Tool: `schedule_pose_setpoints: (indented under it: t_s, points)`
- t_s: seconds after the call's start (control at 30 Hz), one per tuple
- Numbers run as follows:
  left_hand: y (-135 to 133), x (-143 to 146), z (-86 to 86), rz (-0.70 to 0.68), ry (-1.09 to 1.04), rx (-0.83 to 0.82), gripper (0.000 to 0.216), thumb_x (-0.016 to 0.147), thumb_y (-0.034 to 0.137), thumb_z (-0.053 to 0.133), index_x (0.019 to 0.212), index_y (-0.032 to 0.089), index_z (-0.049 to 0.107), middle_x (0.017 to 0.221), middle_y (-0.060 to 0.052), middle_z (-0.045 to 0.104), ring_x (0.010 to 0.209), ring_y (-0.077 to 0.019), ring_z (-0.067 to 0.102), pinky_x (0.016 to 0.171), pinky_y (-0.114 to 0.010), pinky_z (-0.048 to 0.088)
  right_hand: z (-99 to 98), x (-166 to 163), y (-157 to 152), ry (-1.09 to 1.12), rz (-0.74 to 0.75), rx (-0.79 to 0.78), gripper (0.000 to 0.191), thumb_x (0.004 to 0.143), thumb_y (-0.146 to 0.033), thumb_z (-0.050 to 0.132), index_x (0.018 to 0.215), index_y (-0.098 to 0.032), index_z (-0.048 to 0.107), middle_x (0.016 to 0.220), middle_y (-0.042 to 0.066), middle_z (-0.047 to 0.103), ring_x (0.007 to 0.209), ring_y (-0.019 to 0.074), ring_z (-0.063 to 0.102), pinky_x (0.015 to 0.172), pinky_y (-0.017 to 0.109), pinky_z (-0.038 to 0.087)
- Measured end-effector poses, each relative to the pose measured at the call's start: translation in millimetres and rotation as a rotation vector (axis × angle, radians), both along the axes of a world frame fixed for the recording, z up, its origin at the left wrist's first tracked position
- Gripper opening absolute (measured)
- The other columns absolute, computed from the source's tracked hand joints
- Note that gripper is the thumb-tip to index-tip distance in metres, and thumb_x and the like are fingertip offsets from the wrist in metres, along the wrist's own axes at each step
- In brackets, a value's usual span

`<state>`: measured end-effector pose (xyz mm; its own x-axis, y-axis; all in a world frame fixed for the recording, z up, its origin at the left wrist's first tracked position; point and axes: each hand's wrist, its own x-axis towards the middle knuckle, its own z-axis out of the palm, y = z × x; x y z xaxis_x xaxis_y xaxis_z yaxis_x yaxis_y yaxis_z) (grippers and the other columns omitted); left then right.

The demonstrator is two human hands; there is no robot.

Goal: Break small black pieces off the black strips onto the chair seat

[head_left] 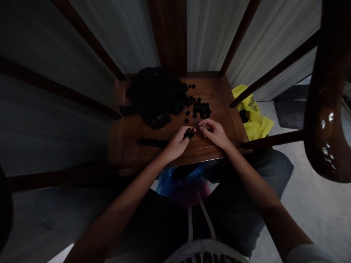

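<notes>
My left hand (178,141) is closed around a small black, frilly piece (189,133) just above the front of the wooden chair seat (219,140). Close beside it, my right hand (214,132) pinches a small dark bit (201,126) between thumb and fingertips. A large heap of black, soft-looking material (157,95) covers the back left of the seat. Several small round black pieces (202,109) lie scattered to its right, beyond my right hand. Along the front left rests a long black strip (152,143), partly behind my left forearm. The dim light hides fine detail.
Wooden bars and a thick curved armrest (327,109) surround the seat. A yellow bag with dark print (256,124) hangs or lies at the right, outside the bars. Below the seat's front edge, between my knees, is blue plastic (175,179) with something pinkish. Pale curtain-like fabric stands behind.
</notes>
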<state>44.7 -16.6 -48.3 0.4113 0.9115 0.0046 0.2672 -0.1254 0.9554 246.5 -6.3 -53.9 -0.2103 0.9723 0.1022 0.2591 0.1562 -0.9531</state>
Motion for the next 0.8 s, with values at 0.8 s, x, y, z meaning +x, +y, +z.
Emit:
schedule_pose_setpoints:
  t_s: [0.8]
  points:
    - [-18.4,5.0,-2.5,0.144,0.012,0.111,0.022,0.098,0.032,0.038,0.115,0.019,0.044,0.098,-0.006,0.065,0.087,-0.0148,0.063,0.083,-0.029,0.048,4.6,-25.2,-29.6,-0.498,0.079,0.316,0.014,0.091,-0.03,0.051,0.091,-0.017,0.058,0.077,0.003,0.059,0.069,0.0142,0.055,0.063,0.025,0.041]
